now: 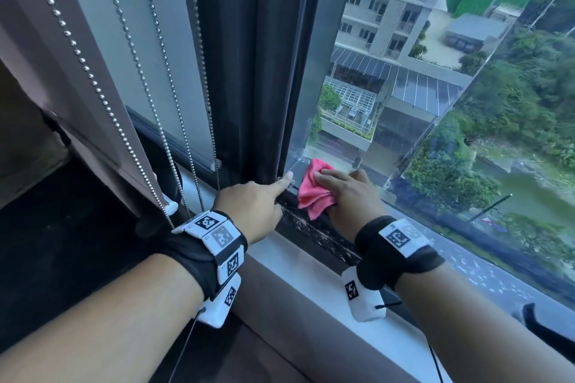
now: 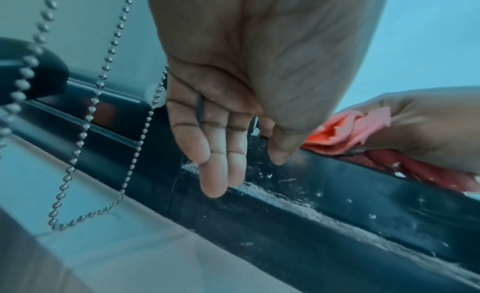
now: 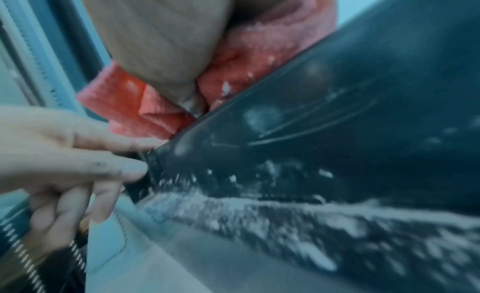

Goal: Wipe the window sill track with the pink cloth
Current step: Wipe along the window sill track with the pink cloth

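I have the pink cloth (image 1: 314, 190) bunched under my right hand (image 1: 348, 196), down in the window sill track (image 1: 314, 233) close to the dark upright frame post (image 1: 249, 71). My right fingers (image 1: 326, 179) lie together across the top of the cloth, and in the right wrist view the thumb curls into its folds, so the cloth is gripped and pressed against the track. That wrist picture is blurred, but white specks show on the cloth and a pale band of grit runs along the dark rail.

My left hand (image 1: 253, 202) sits just beside the cloth, apart from it. Its index finger (image 1: 284, 180) points out straight with the tip at the foot of the post, at the track's corner. The left wrist view shows the other fingers (image 2: 215, 153) extended and close together, holding nothing, hanging over the dusty rail.

Left of the post hang the bead chains (image 1: 149, 87) of a brown roller blind (image 1: 46, 65), and the white sill ledge (image 1: 311, 277) runs beneath my wrists.
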